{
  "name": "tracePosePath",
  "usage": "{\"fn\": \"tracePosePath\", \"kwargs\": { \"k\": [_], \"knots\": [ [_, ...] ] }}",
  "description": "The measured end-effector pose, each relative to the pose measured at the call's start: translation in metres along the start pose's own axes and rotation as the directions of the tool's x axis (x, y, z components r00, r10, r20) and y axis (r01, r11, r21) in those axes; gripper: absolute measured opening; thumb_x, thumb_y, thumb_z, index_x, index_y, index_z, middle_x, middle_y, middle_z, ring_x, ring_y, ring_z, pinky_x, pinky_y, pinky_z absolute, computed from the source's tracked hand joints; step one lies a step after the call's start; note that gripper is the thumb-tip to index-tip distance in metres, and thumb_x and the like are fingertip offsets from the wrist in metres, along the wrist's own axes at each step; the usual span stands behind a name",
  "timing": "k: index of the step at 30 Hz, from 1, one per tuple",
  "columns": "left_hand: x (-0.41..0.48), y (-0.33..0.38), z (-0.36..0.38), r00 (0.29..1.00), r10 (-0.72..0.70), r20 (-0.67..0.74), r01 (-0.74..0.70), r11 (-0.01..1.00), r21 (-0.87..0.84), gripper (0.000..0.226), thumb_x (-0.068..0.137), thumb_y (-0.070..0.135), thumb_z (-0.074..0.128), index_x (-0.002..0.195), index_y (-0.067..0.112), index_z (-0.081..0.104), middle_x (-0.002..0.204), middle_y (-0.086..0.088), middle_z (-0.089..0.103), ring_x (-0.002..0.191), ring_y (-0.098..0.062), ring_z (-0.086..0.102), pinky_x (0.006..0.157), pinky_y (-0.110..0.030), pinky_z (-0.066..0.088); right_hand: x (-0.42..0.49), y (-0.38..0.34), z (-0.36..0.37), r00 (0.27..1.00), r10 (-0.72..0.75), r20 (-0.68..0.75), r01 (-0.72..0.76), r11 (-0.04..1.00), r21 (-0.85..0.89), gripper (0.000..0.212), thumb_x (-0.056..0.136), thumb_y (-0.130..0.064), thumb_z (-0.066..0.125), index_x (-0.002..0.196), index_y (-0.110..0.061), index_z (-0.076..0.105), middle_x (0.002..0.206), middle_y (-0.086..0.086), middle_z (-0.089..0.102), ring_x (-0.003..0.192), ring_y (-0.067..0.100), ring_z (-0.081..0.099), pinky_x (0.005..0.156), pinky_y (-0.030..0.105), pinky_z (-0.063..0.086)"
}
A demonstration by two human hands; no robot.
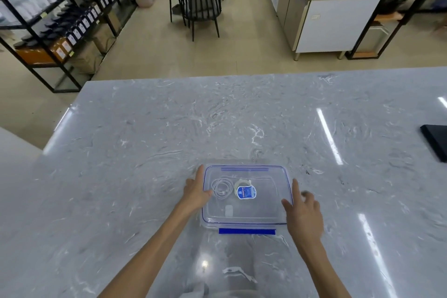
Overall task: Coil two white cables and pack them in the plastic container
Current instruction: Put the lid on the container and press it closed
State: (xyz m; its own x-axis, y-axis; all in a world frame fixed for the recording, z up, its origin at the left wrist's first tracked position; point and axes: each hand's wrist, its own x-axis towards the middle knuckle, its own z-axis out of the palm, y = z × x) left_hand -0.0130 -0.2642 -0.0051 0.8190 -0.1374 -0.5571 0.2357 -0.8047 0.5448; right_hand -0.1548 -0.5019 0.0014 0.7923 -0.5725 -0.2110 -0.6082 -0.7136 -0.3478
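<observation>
**Both cables boxed, lid on, clasps unconfirmed**

The two white cables lie inside the plastic container (245,197), seen through its clear lid. One coiled cable (221,189) sits in the left half of the box; the second cable (242,187) lies just right of it, partly under a blue label (246,193) that appears to be stuck on the lid. Both coils look loose but contained, clear of the rim.

The container rests on the grey marbled bench (145,152), near you, with its long axis running left to right. A blue clasp (246,231) shows along the near long edge, a second blue strip along the far edge. Whether either is latched cannot be told.

Your left hand (196,192) is laid against the left short side, fingers extended, thumb reaching over the lid towards the coil, gripping nothing. Your right hand (303,213) is at the right short side, fingers spread and open, thumb touching the lid edge; whether the other fingers are touching cannot be told, as they are slightly blurred.

Judgement: the box lies squarely between your hands, each equally near its own end. The near clasp lies below both, on the long side, so any latching means turning the hands from the ends to that edge.

A dark flat object (435,140) lies well apart at the far right.
</observation>
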Motion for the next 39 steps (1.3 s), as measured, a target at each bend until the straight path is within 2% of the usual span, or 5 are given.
{"fn": "tracePosePath", "kwargs": {
  "k": [4,7,15,31,39],
  "knots": [
    [0.009,0.017,-0.003,0.994,0.104,0.024,-0.105,0.895,0.433,0.098,0.091,0.011,0.055,0.151,0.039,-0.017,0.164,-0.009,-0.011,0.151,-0.034,-0.006,0.118,-0.055,0.011,-0.001,-0.037,0.006,0.936,-0.328,0.124,0.347,0.92,-0.181,0.085,0.09,-0.061,0.049,0.156,-0.033,0.004,0.166,0.006,0.0,0.152,0.035,0.0,0.122,0.044,0.01],
    [0.029,0.049,-0.012,0.974,0.188,0.129,-0.227,0.82,0.526,0.078,0.093,0.031,0.056,0.156,0.032,0.009,0.165,-0.006,0.009,0.152,-0.03,-0.003,0.119,-0.052,-0.005,-0.001,-0.048,0.016,0.903,-0.326,0.278,0.386,0.901,-0.198,0.08,0.091,-0.063,0.045,0.154,-0.041,0.002,0.166,0.002,-0.008,0.152,0.032,-0.01,0.122,0.046,-0.001],
    [0.072,0.091,-0.028,0.857,0.128,0.5,-0.281,0.928,0.243,0.049,0.094,0.037,0.063,0.133,0.007,0.058,0.134,-0.009,0.057,0.133,-0.028,0.049,0.11,-0.035,0.035,0.002,-0.045,0.025,0.922,-0.302,0.244,0.345,0.925,-0.157,0.079,0.089,-0.063,0.049,0.153,-0.046,0.005,0.166,-0.001,-0.004,0.152,0.029,-0.008,0.122,0.045,-0.001],
    [0.055,0.059,0.017,0.81,0.586,0.027,-0.536,0.722,0.438,0.037,0.098,0.027,0.054,0.135,0.025,0.058,0.12,-0.008,0.051,0.114,-0.026,0.046,0.098,-0.031,0.034,0.003,-0.041,0.027,0.92,-0.319,0.226,0.355,0.924,-0.141,0.08,0.089,-0.063,0.048,0.153,-0.044,0.004,0.166,0.0,-0.004,0.152,0.03,-0.008,0.122,0.046,0.0],
    [-0.044,0.003,0.049,0.427,0.888,-0.174,-0.7,0.446,0.559,0.038,0.093,0.037,0.059,0.127,0.02,0.058,0.127,-0.001,0.058,0.119,-0.027,0.054,0.106,-0.036,0.034,-0.024,0.019,0.026,0.763,-0.621,-0.181,0.64,0.766,0.068,0.043,0.094,-0.055,0.049,0.115,-0.021,0.067,0.12,-0.002,0.063,0.112,0.019,0.06,0.101,0.037,0.047]
  ]
}}
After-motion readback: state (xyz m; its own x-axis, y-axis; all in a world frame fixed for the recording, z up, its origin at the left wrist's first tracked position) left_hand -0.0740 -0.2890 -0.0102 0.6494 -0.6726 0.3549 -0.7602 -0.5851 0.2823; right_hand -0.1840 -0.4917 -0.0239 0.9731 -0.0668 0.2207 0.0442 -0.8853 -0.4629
